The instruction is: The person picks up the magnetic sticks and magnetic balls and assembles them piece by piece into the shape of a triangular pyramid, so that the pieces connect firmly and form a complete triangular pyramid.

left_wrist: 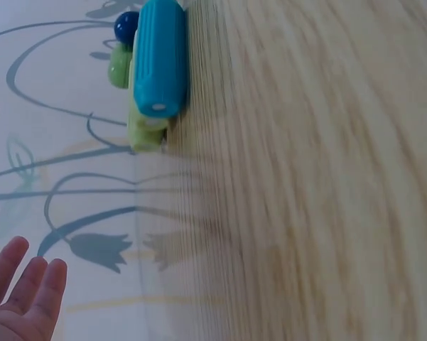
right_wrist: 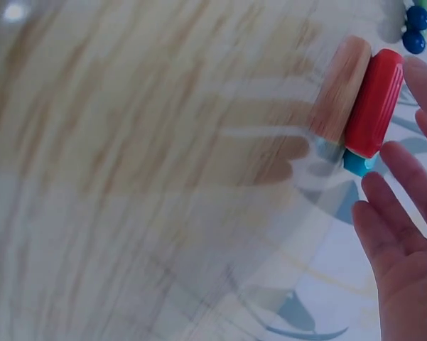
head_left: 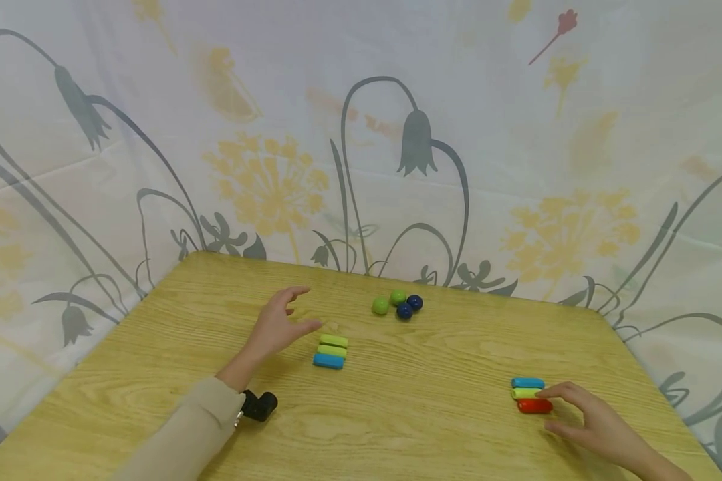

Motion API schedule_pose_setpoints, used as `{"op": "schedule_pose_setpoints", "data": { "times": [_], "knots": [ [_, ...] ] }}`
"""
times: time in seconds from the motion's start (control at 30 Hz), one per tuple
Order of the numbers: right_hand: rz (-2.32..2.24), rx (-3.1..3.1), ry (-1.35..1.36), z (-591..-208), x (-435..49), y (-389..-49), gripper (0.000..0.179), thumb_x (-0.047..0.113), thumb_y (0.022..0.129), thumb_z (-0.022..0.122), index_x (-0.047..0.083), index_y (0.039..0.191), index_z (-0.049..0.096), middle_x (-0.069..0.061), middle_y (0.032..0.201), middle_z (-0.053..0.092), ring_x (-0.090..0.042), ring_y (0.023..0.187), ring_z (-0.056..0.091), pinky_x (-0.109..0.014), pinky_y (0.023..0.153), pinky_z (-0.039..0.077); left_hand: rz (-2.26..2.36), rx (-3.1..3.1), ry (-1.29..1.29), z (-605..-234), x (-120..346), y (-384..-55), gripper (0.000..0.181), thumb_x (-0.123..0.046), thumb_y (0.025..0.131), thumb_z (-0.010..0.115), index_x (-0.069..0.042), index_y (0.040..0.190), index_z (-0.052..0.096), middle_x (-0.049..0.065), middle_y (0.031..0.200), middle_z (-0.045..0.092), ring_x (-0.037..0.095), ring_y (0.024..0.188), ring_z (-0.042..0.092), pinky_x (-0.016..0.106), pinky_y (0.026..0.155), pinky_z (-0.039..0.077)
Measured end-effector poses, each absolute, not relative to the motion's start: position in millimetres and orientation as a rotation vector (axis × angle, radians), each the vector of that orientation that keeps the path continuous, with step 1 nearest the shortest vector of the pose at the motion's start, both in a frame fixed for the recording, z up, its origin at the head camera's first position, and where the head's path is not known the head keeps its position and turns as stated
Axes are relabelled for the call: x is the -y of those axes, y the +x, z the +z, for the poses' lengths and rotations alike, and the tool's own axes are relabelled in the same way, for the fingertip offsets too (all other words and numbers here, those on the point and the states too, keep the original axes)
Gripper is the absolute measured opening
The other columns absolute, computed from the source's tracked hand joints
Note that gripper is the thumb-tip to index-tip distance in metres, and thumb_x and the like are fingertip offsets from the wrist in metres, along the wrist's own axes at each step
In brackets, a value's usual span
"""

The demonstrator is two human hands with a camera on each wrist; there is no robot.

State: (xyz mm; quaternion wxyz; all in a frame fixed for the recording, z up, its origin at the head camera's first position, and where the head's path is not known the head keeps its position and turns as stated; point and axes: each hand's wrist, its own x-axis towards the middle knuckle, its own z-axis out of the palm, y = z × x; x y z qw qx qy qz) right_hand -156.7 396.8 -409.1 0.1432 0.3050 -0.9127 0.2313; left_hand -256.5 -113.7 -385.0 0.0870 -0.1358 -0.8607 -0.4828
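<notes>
My left hand hovers over the table with thumb and fingers spread, holding nothing. Just right of its thumb lie two lime-green stubby bars and a blue bar, side by side. In the left wrist view the blue bar shows ribbed sides and a white dot on its end. On the right, my right hand has its fingers loosely spread at the ends of another row: a blue bar, a lime-green bar and a red bar. Its index fingertip overlaps the lime-green bar in the head view.
Two green balls and two dark blue balls cluster toward the back of the wood-grain table. A black wrist device sits at the left sleeve. Behind the table hangs a flower-patterned cloth.
</notes>
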Motion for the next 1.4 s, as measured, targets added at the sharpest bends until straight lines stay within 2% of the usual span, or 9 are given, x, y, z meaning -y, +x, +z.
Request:
{"op": "schedule_pose_setpoints", "data": {
  "times": [0.17,0.43,0.63,0.83,1.0,1.4],
  "knots": [
    [0.654,2.631,0.903,-407.4,-395.7,-157.7,0.043,0.006,0.066,0.082,0.013,0.104,0.063,0.009,0.099,0.06,0.002,0.094,0.053,-0.007,0.077,0.039,-1.493,2.557,-0.405,-385.1,99.1,-260.3,0.064,-0.02,0.078,0.078,-0.006,0.133,0.048,0.014,0.135,0.044,0.032,0.124,0.039,0.045,0.096,0.04],
    [0.7,2.71,0.903,-408.1,-397.8,-162.0,0.038,0.006,0.071,0.079,0.011,0.105,0.064,0.005,0.097,0.059,0.002,0.094,0.053,-0.017,0.07,0.049,-1.522,2.494,-0.457,-385.9,78.2,-264.4,0.056,-0.015,0.077,0.078,-0.003,0.125,0.054,0.015,0.127,0.049,0.033,0.118,0.043,0.045,0.092,0.044],
    [0.747,2.673,0.986,-409.9,-399.9,-164.1,0.036,0.001,0.071,0.078,0.01,0.104,0.065,0.005,0.094,0.058,0.0,0.089,0.055,-0.018,0.067,0.05,-1.574,2.472,-0.452,-387.8,64.7,-266.6,0.049,-0.013,0.077,0.078,-0.003,0.121,0.058,0.015,0.124,0.05,0.034,0.116,0.044,0.045,0.092,0.044],
    [0.771,2.669,1.03,-410.1,-398.3,-166.4,0.03,-0.001,0.073,0.076,0.006,0.099,0.065,0.006,0.088,0.056,0.0,0.077,0.054,-0.021,0.06,0.05,-1.587,2.46,-0.497,-390.2,54.1,-266.7,0.046,-0.013,0.078,0.077,-0.003,0.119,0.059,0.015,0.122,0.051,0.033,0.114,0.045,0.045,0.091,0.044],
    [0.825,2.704,1.033,-411.3,-395.1,-168.8,0.028,-0.002,0.073,0.075,0.001,0.098,0.064,0.003,0.086,0.06,0.0,0.07,0.052,-0.022,0.055,0.049,-1.578,2.458,-0.516,-392.3,45.3,-268.3,0.045,-0.013,0.079,0.076,-0.001,0.119,0.058,0.016,0.121,0.052,0.036,0.113,0.046,0.045,0.089,0.045],
    [0.823,2.74,0.994,-411.8,-385.8,-170.6,0.026,0.003,0.075,0.076,0.001,0.098,0.065,0.002,0.085,0.065,0.001,0.071,0.055,-0.022,0.054,0.048,-1.527,2.494,-0.479,-396.1,24.0,-275.6,0.047,-0.015,0.079,0.076,0.001,0.119,0.058,0.016,0.12,0.054,0.035,0.112,0.048,0.041,0.088,0.046]
  ]
}}
